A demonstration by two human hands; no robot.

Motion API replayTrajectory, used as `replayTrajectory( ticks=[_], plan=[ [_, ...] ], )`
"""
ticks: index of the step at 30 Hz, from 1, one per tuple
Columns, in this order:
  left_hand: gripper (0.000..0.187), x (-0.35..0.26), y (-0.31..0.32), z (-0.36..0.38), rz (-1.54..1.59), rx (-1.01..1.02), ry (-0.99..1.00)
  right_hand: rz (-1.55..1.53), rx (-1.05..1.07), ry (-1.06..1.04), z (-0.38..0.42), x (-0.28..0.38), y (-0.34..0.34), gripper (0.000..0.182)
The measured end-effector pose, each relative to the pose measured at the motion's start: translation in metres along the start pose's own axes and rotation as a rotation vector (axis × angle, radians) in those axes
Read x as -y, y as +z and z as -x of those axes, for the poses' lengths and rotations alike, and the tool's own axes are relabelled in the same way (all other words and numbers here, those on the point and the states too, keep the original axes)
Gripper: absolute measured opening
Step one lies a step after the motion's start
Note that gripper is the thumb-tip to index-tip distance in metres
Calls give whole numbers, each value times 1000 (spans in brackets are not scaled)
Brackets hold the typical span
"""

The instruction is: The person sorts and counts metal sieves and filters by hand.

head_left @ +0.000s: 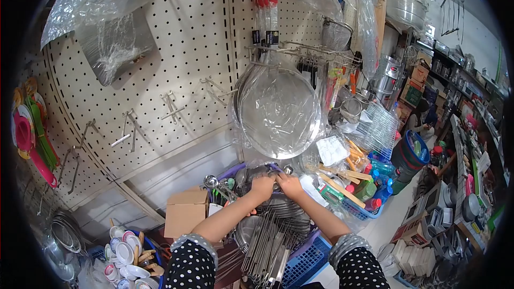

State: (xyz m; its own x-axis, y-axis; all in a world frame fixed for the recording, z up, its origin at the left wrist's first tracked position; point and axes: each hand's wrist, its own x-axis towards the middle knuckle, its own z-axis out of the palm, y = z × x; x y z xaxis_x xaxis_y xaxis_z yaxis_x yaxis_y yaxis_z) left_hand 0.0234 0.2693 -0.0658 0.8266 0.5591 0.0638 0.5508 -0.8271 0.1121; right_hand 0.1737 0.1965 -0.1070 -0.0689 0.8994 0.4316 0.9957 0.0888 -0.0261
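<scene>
My left hand and my right hand are side by side over a purple basket packed with metal kitchenware. The fingers of both hands are closed. What they grip is small and mostly hidden behind them. Just beyond my right hand shows a shiny round metal bowl shape. Ladles with rounded bowls stand at the basket's left side, near my left forearm. Below my wrists, a bundle of long thin metal utensils lies across the basket, beside a stack of wire strainers.
Large round sieves in plastic hang on the pegboard ahead. A cardboard box stands left of the basket. To the right, a blue basket holds bottles and wooden-handled tools. Metal hooks jut from the board. A person sits far right.
</scene>
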Motion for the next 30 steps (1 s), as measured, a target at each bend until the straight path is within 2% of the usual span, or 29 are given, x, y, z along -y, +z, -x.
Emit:
replayTrajectory(
  ticks=[2, 5, 6, 9, 12, 15, 16, 17, 22, 25, 26, 30],
  plan=[
    [38, 4, -21, 3, 163, 189, 20, -9, -132, -35, 12, 2, -4, 30],
    [35, 31, -39, -3, 722, 610, 0, -69, -254, -30, 31, 5, -13, 38],
    [33, 54, -18, -12, 742, 550, 91, -98, -283, -18, 36, 8, -17, 41],
    [34, 73, -15, 10, 644, 119, 356, -210, -402, 29, 45, 24, -46, 47],
    [48, 35, -75, 60, 617, 202, 317, -325, -466, 87, 51, 43, -75, 49],
    [54, -9, -132, 99, 591, 351, 55, -337, -533, 101, 57, 59, -88, 47],
    [55, 17, -61, 87, 384, -125, 382, -357, -528, 118, 61, 65, -91, 47],
    [54, 7, -76, 94, 435, 14, 255, -378, -519, 135, 65, 70, -93, 48],
    [55, 2, -107, 134, 465, -72, 231, -493, -558, 168, 69, 111, -134, 48],
    [57, 5, -126, 170, 441, -173, 247, -516, -557, 115, 70, 135, -149, 47],
    [58, 4, -140, 187, 421, -141, 183, -523, -542, 95, 69, 145, -156, 47],
    [54, 20, -155, 251, 510, -346, 197, -566, -459, -27, 60, 191, -179, 46]
  ],
)
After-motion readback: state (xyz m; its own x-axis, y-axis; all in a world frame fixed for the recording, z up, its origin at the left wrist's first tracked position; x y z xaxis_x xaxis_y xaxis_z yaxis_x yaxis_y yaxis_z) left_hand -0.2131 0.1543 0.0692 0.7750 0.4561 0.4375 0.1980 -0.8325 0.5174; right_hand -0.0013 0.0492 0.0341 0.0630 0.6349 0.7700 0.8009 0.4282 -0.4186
